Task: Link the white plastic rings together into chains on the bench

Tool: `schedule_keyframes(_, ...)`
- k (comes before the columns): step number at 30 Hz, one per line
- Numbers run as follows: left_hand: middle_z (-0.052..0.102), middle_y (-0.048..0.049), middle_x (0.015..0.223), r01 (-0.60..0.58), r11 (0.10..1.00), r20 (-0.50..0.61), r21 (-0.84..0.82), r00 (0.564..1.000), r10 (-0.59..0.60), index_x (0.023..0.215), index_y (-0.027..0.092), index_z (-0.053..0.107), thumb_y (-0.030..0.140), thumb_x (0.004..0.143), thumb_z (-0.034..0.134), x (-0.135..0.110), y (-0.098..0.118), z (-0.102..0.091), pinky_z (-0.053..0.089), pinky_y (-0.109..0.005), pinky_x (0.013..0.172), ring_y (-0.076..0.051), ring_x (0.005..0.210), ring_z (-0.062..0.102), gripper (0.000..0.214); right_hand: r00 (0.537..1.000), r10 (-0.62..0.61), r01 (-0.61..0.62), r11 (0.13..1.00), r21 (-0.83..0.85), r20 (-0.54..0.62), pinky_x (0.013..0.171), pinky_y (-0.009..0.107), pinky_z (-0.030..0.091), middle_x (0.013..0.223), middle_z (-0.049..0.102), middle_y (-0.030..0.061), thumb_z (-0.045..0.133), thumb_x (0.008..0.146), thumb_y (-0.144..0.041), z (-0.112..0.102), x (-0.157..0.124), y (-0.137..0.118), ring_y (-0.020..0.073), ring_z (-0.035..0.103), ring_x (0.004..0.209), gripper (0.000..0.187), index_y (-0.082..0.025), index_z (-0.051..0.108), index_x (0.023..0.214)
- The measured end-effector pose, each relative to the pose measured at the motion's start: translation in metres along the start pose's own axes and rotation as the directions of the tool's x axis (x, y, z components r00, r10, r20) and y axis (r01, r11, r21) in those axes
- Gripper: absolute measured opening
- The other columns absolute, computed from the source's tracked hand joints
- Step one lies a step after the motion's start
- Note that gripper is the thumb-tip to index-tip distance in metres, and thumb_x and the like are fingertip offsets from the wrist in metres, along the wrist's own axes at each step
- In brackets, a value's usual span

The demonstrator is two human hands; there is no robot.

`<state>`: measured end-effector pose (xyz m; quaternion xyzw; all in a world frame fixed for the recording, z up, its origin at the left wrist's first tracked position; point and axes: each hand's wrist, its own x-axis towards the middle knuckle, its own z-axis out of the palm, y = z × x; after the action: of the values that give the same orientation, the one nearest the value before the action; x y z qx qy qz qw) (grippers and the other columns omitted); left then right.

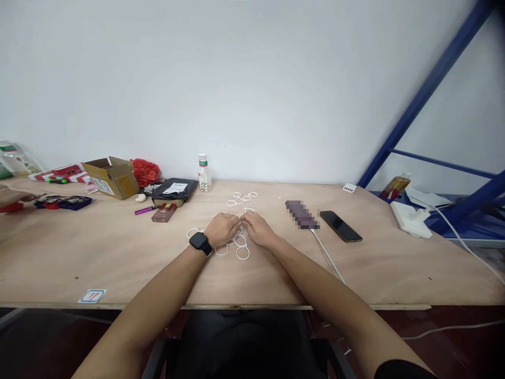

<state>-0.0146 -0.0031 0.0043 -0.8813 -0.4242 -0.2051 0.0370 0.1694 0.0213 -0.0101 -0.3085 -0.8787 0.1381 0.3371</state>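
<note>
My left hand [223, 229], with a black watch [199, 241] on its wrist, is closed at the middle of the table. Its fingertips meet those of my right hand [255, 228], which is closed too. Both pinch at a white ring [249, 210], whose edge shows just above my right fingers; the fingers hide most of the grip. Several thin white rings with small tabs lie under and around my hands, among them a near ring [243, 253] and another ring [221, 250]. Farther back lies a group of several white rings [239, 200].
Right of my hands lie a blurred-out purple device [302, 215] with a white cable [327, 255] and a black phone [341, 226]. At the left are a red box [164, 212], a black parcel [175, 189] and an open carton [112, 179]. A bottle [203, 173] stands behind. Another person's hand [13, 197] shows far left.
</note>
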Motion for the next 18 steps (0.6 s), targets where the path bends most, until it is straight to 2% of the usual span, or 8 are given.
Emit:
schedule_keyframes(2,0.065,-0.0069,0.082,0.06,0.998,-0.021,0.005,0.998,-0.06,0.083,0.018,0.06,0.036,0.1,0.031,0.0,-0.003,-0.001,0.04,-0.035,0.08,-0.021,0.085,0.06,0.037,0.998,0.015,-0.012,0.999,0.049,-0.067,0.081,0.032,0.045,0.099,0.061,0.0062,0.046,0.094,-0.023,-0.003,0.001,0.002,0.019,0.054,0.091,0.016,-0.021,0.06,0.101)
schedule_keyframes(5,0.066,-0.007,0.083,0.158,0.987,-0.043,0.008,0.987,-0.157,0.081,0.019,0.061,0.035,0.098,0.034,-0.001,-0.008,-0.004,0.04,-0.035,0.08,-0.021,0.086,0.06,0.036,0.987,0.057,-0.05,0.997,0.054,-0.149,0.082,0.031,0.046,0.116,0.057,0.0082,0.052,0.092,-0.027,-0.009,0.0,0.016,0.0189,0.055,0.099,0.028,-0.022,0.057,0.119)
schedule_keyframes(8,0.068,-0.0072,0.088,0.211,0.978,-0.038,-0.003,0.977,-0.211,0.082,0.019,0.065,0.035,0.096,0.037,-0.004,-0.012,-0.005,0.04,-0.037,0.081,-0.022,0.09,0.06,0.035,0.976,0.175,-0.188,0.978,-0.093,-0.131,0.095,0.038,0.041,0.114,0.06,0.0092,0.052,0.09,-0.02,-0.012,-0.005,0.04,0.022,0.053,0.107,0.025,-0.021,0.063,0.112)
schedule_keyframes(12,0.07,-0.0058,0.094,0.251,0.965,-0.033,-0.075,0.967,-0.254,0.084,0.021,0.068,0.042,0.091,0.047,-0.006,-0.011,-0.003,0.039,-0.039,0.086,-0.023,0.094,0.06,0.031,0.929,0.368,-0.364,0.899,-0.243,-0.028,0.098,0.046,0.037,0.12,0.059,0.0127,0.062,0.086,-0.033,-0.006,-0.009,0.064,0.0286,0.051,0.112,0.034,-0.023,0.064,0.118)
schedule_keyframes(15,0.07,-0.0057,0.096,0.263,0.958,-0.055,-0.115,0.961,-0.271,0.087,0.022,0.069,0.049,0.089,0.05,-0.005,-0.008,0.0,0.04,-0.04,0.088,-0.024,0.096,0.06,0.034,0.917,0.399,-0.384,0.879,-0.282,-0.004,0.097,0.05,0.035,0.125,0.058,0.0129,0.063,0.085,-0.04,0.0,-0.007,0.065,0.0316,0.049,0.115,0.035,-0.026,0.064,0.117)
schedule_keyframes(18,0.071,-0.0063,0.098,0.256,0.956,-0.077,-0.142,0.96,-0.269,0.095,0.021,0.069,0.047,0.092,0.048,-0.005,-0.008,0.004,0.041,-0.038,0.089,-0.023,0.096,0.061,0.034,0.928,0.373,-0.359,0.886,-0.294,-0.01,0.093,0.043,0.038,0.108,0.064,0.0102,0.066,0.083,-0.036,0.002,-0.004,0.06,0.0269,0.054,0.104,0.017,-0.023,0.069,0.094)
